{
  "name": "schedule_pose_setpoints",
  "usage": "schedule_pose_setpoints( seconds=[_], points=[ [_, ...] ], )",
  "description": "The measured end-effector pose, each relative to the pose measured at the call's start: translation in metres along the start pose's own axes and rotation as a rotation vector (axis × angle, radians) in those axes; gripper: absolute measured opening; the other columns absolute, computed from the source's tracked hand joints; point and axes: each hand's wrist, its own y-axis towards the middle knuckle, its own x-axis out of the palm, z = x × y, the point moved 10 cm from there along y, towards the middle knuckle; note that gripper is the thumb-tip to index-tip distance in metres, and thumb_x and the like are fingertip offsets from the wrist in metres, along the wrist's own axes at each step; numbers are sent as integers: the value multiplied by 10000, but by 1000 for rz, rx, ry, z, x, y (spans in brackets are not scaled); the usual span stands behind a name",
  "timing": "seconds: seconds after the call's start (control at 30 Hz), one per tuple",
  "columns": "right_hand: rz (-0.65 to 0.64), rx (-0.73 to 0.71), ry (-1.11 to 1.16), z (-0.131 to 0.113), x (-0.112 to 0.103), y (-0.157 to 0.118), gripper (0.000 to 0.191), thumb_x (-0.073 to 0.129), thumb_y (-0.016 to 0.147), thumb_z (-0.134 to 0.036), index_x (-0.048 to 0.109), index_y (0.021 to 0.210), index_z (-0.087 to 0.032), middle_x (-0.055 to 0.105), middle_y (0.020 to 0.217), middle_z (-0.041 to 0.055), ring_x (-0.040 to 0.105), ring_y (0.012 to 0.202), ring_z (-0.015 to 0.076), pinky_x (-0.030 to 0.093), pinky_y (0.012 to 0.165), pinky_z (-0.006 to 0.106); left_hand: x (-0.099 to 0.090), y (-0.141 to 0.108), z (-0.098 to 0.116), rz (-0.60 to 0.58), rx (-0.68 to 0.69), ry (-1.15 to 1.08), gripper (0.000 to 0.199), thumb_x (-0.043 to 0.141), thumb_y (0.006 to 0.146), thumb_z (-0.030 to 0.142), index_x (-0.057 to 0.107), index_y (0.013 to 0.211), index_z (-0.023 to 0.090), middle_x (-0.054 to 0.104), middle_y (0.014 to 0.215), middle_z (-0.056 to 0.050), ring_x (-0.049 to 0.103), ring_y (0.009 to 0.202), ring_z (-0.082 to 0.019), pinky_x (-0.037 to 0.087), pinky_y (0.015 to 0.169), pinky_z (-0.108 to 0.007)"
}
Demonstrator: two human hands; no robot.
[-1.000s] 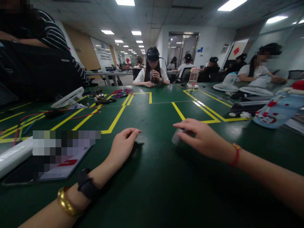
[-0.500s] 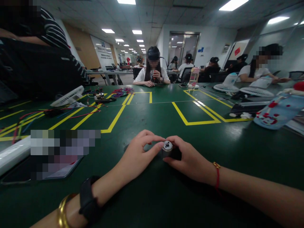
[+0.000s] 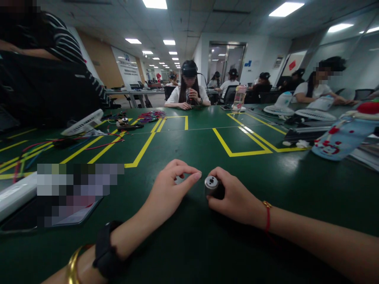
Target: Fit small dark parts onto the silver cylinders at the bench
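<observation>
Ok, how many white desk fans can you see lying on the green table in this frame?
3. One white fan lies at the left by the coloured wires; two more, fan and fan, lie far right near the seated person. Others may be hidden behind clutter.

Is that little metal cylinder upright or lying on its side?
On its side: the metal cylinder in the right hand shows its round end face.

**An open-plan office turned shared workroom**

Ceiling panel lights (image 3: 154, 3) run above a long dark green table (image 3: 189, 138) marked into bays with yellow tape lines (image 3: 143, 150). Seated people in head-mounted gear (image 3: 189, 85) work at it, among white desk fans (image 3: 83, 123) and loose coloured wires (image 3: 44, 144).
</observation>
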Motion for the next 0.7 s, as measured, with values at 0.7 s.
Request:
schedule_pose_setpoints(
  seconds=[0.7],
  points=[
    [-11, 551, -691, 143, -165, 20, 375, 697, 554, -411, 570, 813, -172, 611, 812, 83, 558, 689, 194, 402, 582, 310, -34, 7, -70, 140, -268, 11, 365, 481, 823, 473, 691, 983, 220, 689, 926, -35, 581, 766, -188, 419, 668, -288]
  ],
)
